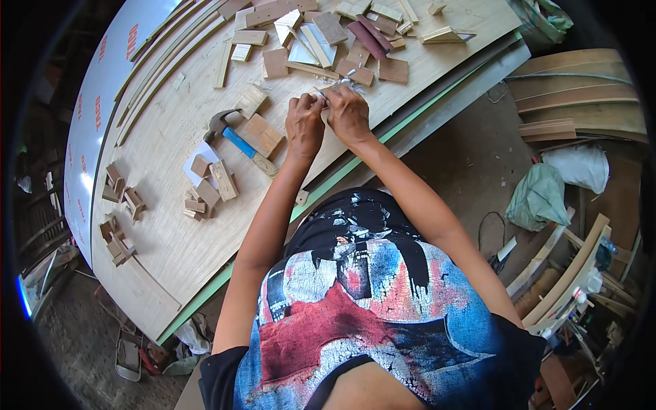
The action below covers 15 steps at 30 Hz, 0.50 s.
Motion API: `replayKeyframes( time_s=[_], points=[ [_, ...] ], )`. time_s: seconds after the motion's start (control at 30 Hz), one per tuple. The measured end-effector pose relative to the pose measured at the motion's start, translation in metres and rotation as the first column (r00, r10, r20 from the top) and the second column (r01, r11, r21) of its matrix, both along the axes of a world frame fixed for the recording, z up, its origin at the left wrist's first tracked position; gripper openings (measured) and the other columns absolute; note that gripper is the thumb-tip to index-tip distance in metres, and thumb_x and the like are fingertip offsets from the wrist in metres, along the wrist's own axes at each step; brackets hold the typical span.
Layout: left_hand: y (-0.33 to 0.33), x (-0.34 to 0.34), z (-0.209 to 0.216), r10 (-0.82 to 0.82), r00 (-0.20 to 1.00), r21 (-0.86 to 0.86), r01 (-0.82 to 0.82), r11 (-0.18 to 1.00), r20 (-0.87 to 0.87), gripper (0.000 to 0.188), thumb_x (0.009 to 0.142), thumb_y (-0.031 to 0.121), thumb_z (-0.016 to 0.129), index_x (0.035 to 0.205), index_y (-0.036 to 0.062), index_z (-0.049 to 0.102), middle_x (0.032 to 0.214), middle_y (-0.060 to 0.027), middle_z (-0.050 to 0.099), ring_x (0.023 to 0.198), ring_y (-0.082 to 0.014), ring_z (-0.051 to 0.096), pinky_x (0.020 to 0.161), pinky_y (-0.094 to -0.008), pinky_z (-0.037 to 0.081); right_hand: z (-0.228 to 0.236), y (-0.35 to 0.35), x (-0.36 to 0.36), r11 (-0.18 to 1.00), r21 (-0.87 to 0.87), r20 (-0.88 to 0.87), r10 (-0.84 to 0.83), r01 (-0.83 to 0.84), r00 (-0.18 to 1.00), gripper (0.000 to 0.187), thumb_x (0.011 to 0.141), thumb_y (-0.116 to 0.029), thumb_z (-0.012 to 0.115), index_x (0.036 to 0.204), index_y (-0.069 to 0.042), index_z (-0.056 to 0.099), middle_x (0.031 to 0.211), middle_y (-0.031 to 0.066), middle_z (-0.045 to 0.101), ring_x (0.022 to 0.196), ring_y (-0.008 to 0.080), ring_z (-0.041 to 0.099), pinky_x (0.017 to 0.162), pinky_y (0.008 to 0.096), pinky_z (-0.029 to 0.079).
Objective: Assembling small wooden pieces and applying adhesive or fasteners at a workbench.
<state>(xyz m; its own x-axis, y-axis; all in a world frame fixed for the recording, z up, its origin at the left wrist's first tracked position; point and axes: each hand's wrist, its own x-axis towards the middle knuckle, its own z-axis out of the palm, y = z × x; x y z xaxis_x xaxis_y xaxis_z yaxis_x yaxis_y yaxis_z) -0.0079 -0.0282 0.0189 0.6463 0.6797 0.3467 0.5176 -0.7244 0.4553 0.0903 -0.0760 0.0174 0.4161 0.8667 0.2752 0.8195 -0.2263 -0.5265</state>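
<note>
Close together over the plywood-topped table (184, 253), my left hand (305, 126) and my right hand (348, 116) meet near its front edge. Both have curled, pinching fingers. Something small and whitish shows between the fingertips, too small to name. Just beyond my hands lie white scraps and wood offcuts (354, 72). A claw hammer (239, 142) with a blue and wooden handle lies left of my left hand, its handle end near my forearm. Beside it rest a brown wood block (263, 134) and a paler block (251, 100).
Several small wooden assemblies (116, 239) stand at the table's left. More blocks (223, 180) are grouped near a white paper. Long wood strips (171, 61) run along the far left. On the floor at right are sacks (536, 197) and curved boards (574, 96).
</note>
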Motion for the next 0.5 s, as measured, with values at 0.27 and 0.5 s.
replayKeyframes(
  time_s=[0.27,0.5],
  points=[
    [-0.0011,0.0015,-0.0011,0.035,0.999,0.011,-0.035,0.999,-0.038,0.020,0.070,0.001,0.053,0.083,0.0106,0.064,0.083,-0.0069,0.058,0.075,-0.0249,0.051,0.065,-0.0327,0.044,-0.0007,-0.0051,0.0021,0.997,-0.069,-0.025,0.017,-0.018,1.000,0.012,0.067,-0.004,0.056,0.080,-0.004,0.057,0.075,0.0160,0.053,0.073,0.0317,0.055,0.064,0.0397,0.044],
    [-0.0005,0.0007,-0.0022,0.005,0.999,0.025,-0.005,1.000,-0.034,0.020,0.066,-0.001,0.053,0.083,0.0070,0.061,0.085,-0.0076,0.054,0.077,-0.0252,0.049,0.064,-0.0332,0.044,-0.0012,-0.0004,-0.0004,1.000,0.003,0.006,-0.008,0.008,1.000,0.013,0.073,-0.007,0.052,0.083,-0.005,0.060,0.072,0.0165,0.054,0.068,0.0332,0.056,0.061,0.0405,0.045]
  ],
)
